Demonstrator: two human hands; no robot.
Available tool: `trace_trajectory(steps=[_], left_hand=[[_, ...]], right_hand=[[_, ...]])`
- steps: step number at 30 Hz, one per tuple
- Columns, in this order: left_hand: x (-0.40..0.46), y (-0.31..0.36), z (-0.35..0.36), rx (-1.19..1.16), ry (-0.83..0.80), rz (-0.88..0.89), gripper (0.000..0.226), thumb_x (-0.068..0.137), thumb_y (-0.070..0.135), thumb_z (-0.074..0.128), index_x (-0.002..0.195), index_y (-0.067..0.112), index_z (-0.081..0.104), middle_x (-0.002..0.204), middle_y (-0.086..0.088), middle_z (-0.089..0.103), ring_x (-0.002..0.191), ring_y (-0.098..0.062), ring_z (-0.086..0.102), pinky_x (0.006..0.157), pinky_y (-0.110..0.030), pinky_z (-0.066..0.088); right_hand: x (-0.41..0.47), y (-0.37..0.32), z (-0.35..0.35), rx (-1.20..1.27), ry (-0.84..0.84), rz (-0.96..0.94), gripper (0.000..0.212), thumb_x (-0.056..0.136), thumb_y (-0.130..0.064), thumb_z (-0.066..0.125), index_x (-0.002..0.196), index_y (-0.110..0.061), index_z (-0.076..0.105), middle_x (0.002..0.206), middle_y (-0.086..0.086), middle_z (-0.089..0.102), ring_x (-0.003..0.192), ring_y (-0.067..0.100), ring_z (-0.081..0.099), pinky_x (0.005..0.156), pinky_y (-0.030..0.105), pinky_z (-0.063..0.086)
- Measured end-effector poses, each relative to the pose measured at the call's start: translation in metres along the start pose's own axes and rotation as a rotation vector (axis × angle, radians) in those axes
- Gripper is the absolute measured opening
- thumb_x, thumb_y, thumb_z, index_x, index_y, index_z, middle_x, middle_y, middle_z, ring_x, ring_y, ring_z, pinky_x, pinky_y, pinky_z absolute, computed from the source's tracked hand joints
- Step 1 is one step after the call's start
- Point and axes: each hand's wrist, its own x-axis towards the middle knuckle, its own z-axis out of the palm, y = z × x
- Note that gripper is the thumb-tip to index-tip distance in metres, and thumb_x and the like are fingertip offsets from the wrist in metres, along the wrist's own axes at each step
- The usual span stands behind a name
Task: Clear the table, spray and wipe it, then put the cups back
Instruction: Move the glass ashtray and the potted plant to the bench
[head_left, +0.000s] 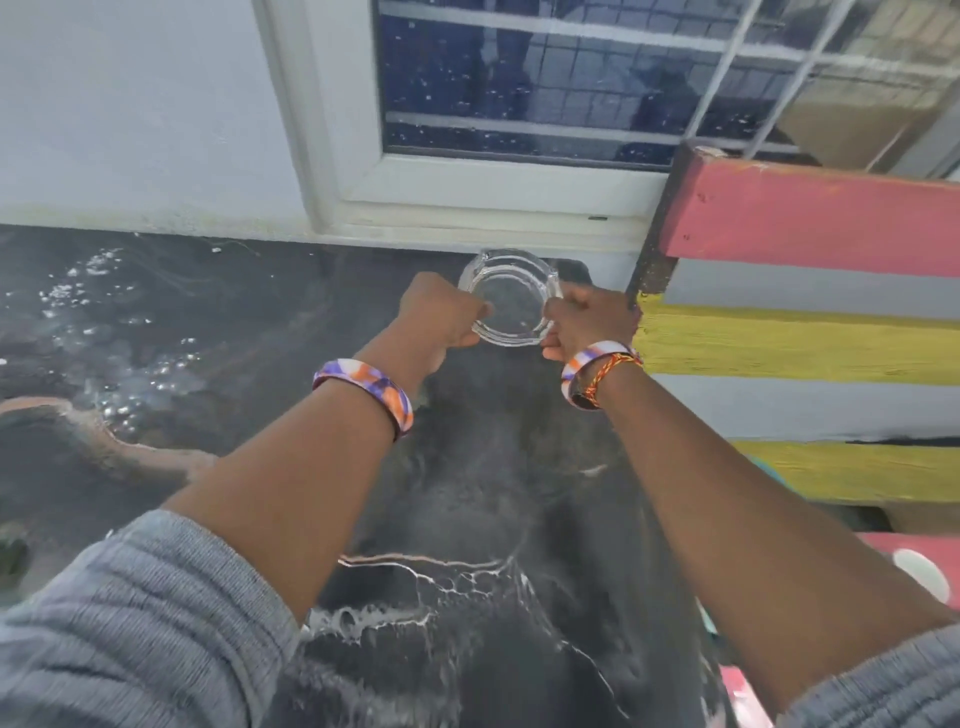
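Observation:
A clear glass ashtray (511, 293) is held out in front of me, above a wet dark floor near the wall. My left hand (441, 312) grips its left rim with curled fingers. My right hand (584, 319) grips its right rim the same way. Both arms reach forward, with grey sleeves pushed up and patterned bands on both wrists. The ashtray looks empty. A white cup (922, 574) shows partly at the right edge on a pink surface.
A striped pink, grey and yellow wooden table or bench (810, 332) stands close on the right. The dark floor (467, 519) is wet, with foamy water streaks. A white wall (130, 114) and a barred window (545, 78) lie straight ahead.

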Motion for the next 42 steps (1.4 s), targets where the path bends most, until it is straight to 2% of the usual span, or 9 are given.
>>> trace_trajectory(steps=[5,7,12,17,21,24,27,35,42], left_hand=[[-0.055,0.009,0.097,0.038,-0.219,0.036,0.014,0.079,-0.008,0.059,0.090,0.000,0.056,0.096,-0.018,0.058,0.071,-0.024,0.060,0.070,-0.030,0.057],[-0.080,0.013,0.144,0.018,-0.271,0.053,0.013,0.076,-0.013,0.058,0.084,-0.003,0.054,0.090,-0.019,0.058,0.062,-0.022,0.063,0.057,-0.026,0.057],[-0.152,0.016,0.256,0.007,-0.423,-0.035,0.018,0.080,-0.009,0.060,0.092,-0.004,0.049,0.059,-0.010,0.056,0.026,-0.007,0.053,0.062,-0.026,0.056],[-0.211,0.000,0.331,0.062,-0.555,-0.071,0.011,0.087,0.001,0.056,0.090,-0.004,0.046,0.066,-0.014,0.051,0.037,-0.015,0.056,0.047,-0.022,0.054],[-0.227,-0.005,0.346,0.133,-0.481,0.003,0.023,0.091,0.019,0.054,0.074,0.007,0.043,0.074,-0.007,0.045,0.065,-0.022,0.053,0.072,-0.039,0.056],[-0.227,-0.002,0.328,0.205,-0.415,0.103,0.030,0.087,0.022,0.056,0.063,0.016,0.038,0.075,-0.007,0.048,0.077,-0.033,0.061,0.089,-0.048,0.053],[-0.221,0.003,0.287,0.283,-0.314,0.236,0.020,0.074,0.024,0.058,0.062,0.022,0.042,0.085,-0.013,0.049,0.083,-0.034,0.063,0.083,-0.051,0.054],[-0.169,-0.010,0.119,0.257,0.098,0.273,0.024,0.082,0.017,0.062,0.102,0.005,0.064,0.095,-0.015,0.065,0.086,-0.023,0.061,0.090,-0.042,0.053],[-0.138,-0.036,-0.049,0.399,0.372,0.219,0.033,0.083,0.018,0.060,0.113,0.005,0.060,0.115,-0.011,0.065,0.108,-0.025,0.060,0.093,-0.023,0.041]], right_hand=[[-0.004,0.026,-0.112,-0.100,0.160,-0.042,0.033,0.080,-0.014,0.055,0.109,-0.024,0.068,0.076,0.005,0.063,0.073,0.028,0.067,0.077,0.044,0.057],[-0.008,0.042,-0.163,-0.039,0.188,-0.015,0.027,0.083,-0.013,0.050,0.104,-0.025,0.064,0.072,0.004,0.062,0.060,0.020,0.060,0.062,0.037,0.057],[-0.015,0.087,-0.281,0.060,0.252,0.036,0.009,0.090,-0.024,0.048,0.082,-0.025,0.049,0.065,0.001,0.063,0.052,0.013,0.040,0.049,0.026,0.025],[-0.030,0.129,-0.363,-0.003,0.308,0.059,0.022,0.090,-0.026,0.048,0.109,-0.020,0.058,0.062,0.001,0.060,0.050,0.013,0.040,0.051,0.025,0.029],[-0.040,0.146,-0.384,0.005,0.261,0.118,0.016,0.091,-0.026,0.046,0.104,-0.023,0.056,0.064,0.002,0.062,0.053,0.016,0.045,0.047,0.025,0.031],[-0.045,0.145,-0.375,0.038,0.195,0.147,0.010,0.093,-0.027,0.046,0.100,-0.025,0.053,0.065,0.000,0.062,0.043,0.013,0.043,0.030,0.015,0.030],[-0.046,0.131,-0.343,0.088,0.107,0.135,0.010,0.093,-0.027,0.048,0.099,-0.023,0.055,0.064,0.001,0.062,0.028,0.006,0.039,0.028,0.010,0.027],[-0.057,0.065,-0.187,0.114,-0.176,0.088,0.018,0.092,-0.028,0.052,0.074,-0.023,0.053,0.064,0.002,0.059,0.043,0.014,0.039,0.034,0.008,0.026],[-0.093,0.022,-0.038,0.115,-0.313,0.073,0.013,0.092,-0.029,0.049,0.083,-0.022,0.055,0.068,0.001,0.061,0.052,0.015,0.047,0.031,0.008,0.026]])
